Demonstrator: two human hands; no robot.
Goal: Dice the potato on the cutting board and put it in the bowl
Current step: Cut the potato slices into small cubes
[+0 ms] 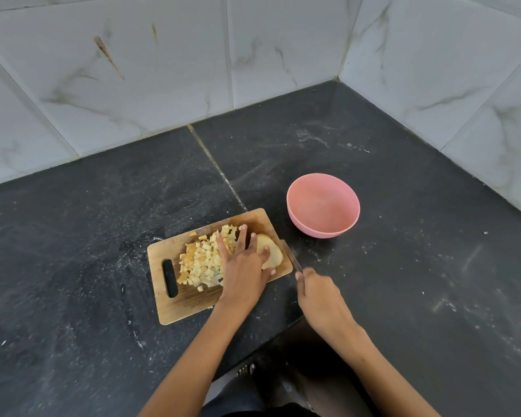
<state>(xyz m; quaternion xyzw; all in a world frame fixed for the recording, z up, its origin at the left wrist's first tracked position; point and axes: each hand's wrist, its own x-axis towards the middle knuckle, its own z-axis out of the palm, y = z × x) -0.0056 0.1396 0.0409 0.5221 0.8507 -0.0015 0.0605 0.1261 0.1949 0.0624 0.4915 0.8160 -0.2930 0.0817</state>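
While spread flat over the cutting board (175,308), left hand (243,266): fingers straight and fanned, some lying on the heap of diced potato (202,263), others and the thumb pressing the uncut potato piece (272,253). Uncut piece at the board's right end, cut face up, pale yellow with a darker rim. Diced heap in the middle of the board, running from near the handle slot toward the far edge, a few cubes loose at the fringe.

Right hand (321,296) just off the board's right edge, fingers curled round the handle of a knife (292,256), forefinger stretched along the top. Blade pointing away, lying along the board's right edge, beside the uncut piece; touching it or not, cannot tell.

Pink bowl (323,206) on the dark countertop (418,266), beyond and to the right of the board, apart from it, with no potato inside. Pale marble-look wall tiles (163,70) behind and to the right, meeting in a corner.
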